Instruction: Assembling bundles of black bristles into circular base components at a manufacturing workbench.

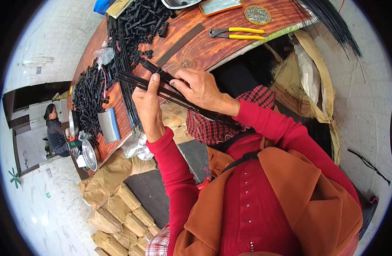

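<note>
My left hand [148, 106] grips a bundle of thin black rods [132, 79], thumb pressed on top near the table's edge. My right hand [199, 88] closes on the same bundle a little further along, fingers curled over the rods. The rods run diagonally from the wooden table [196, 47] down across my lap [204, 126], which is covered by red checked cloth. Small black plastic parts [140, 21] lie piled on the table just beyond my hands.
Yellow-handled pliers [238, 33], a round tin of small metal pieces [257, 15] and a flat tray [221, 6] lie at the table's far side. More black parts [88, 91] cover the left end. Paper sacks [119, 205] are stacked on the floor. Another person [55, 132] sits at left.
</note>
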